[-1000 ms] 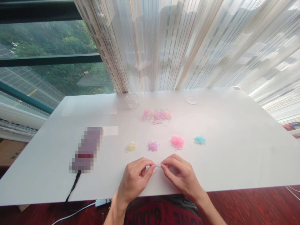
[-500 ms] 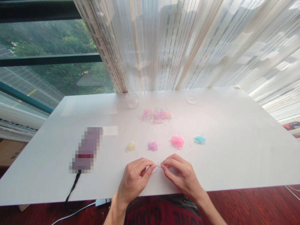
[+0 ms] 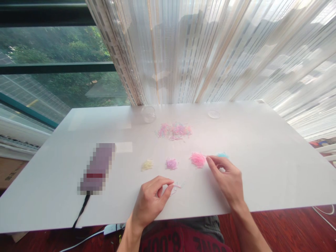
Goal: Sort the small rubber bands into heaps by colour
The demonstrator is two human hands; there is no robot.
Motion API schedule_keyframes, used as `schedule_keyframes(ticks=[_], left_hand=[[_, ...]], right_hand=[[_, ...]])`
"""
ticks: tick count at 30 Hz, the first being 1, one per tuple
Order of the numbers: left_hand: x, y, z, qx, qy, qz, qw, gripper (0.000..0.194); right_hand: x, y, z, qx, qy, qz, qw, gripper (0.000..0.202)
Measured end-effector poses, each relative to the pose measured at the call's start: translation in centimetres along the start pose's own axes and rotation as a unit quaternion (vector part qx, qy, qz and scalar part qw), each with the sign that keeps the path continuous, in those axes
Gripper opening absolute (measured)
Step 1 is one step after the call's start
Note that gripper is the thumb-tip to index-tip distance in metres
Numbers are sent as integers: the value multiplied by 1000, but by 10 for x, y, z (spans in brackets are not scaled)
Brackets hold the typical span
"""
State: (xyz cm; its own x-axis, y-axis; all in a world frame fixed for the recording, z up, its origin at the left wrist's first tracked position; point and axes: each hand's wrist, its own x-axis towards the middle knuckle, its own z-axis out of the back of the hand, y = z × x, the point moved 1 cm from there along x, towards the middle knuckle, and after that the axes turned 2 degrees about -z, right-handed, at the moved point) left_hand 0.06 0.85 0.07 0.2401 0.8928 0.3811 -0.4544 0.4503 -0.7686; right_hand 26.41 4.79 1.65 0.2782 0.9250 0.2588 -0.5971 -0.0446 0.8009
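while the left hand [image 3: 152,197] pinches thin strands [image 3: 177,186], the right hand [image 3: 229,179] (fingertips together) is beside the pink pile [image 3: 197,160].

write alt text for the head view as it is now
A person's left hand touches thin strands on a white table; the right hand, beside a pink strand pile, partly hides a blue one. Yellow, purple and multicoloured piles lie nearby.

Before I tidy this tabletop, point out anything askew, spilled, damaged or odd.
No damage is evident. A few loose strands sit at the left hand, outside the single-colour piles, and a tiny stray bit lies just nearer than the mixed pile. The purple object is pixelated, so I can't judge it.
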Motion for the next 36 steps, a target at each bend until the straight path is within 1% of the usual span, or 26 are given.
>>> schedule_keyframes(ticks=[3, 8, 11, 14, 17, 19, 22, 24, 26, 30, 36], left_hand=[[1, -1, 0, 2, 4, 0, 1000, 11], [0, 0, 0, -1, 3, 0, 1000, 12], [-1, 1, -1, 6, 2, 2, 1000, 12], [0, 1, -1, 29, -8, -3, 1000, 13], [3, -2, -1, 66, -16, -17, 998, 14], [5, -4, -2, 91, -3, -36, 995, 13], [6, -6, -4, 133, 23, -60, 989, 14], [6, -6, -5, 153, 28, -62, 986, 14], [6, -5, -6, 160, 30, -60, 985, 11], [5, -4, -7, 155, 41, -52, 986, 11], [4, -1, -6, 140, 66, -50, 987, 13]], right_hand=[[4, -6, -3, -33, -5, -8, 999, 41], [2, -8, -9, -49, 11, 18, 999, 48], [1, -9, -8, -49, 13, 21, 998, 46], [-3, -9, -5, -52, 0, 23, 998, 39], [-12, -4, -4, -42, -12, 57, 997, 28], [-20, 1, -7, -17, 16, 106, 994, 20], [-32, 8, -15, 22, 117, 177, 977, 15], [-39, 11, -21, 29, 176, 205, 962, 16], [-44, 13, -25, 22, 211, 219, 952, 16], [-50, 16, -31, 7, 239, 233, 943, 13], [-53, 19, -35, -21, 246, 236, 940, 7]])
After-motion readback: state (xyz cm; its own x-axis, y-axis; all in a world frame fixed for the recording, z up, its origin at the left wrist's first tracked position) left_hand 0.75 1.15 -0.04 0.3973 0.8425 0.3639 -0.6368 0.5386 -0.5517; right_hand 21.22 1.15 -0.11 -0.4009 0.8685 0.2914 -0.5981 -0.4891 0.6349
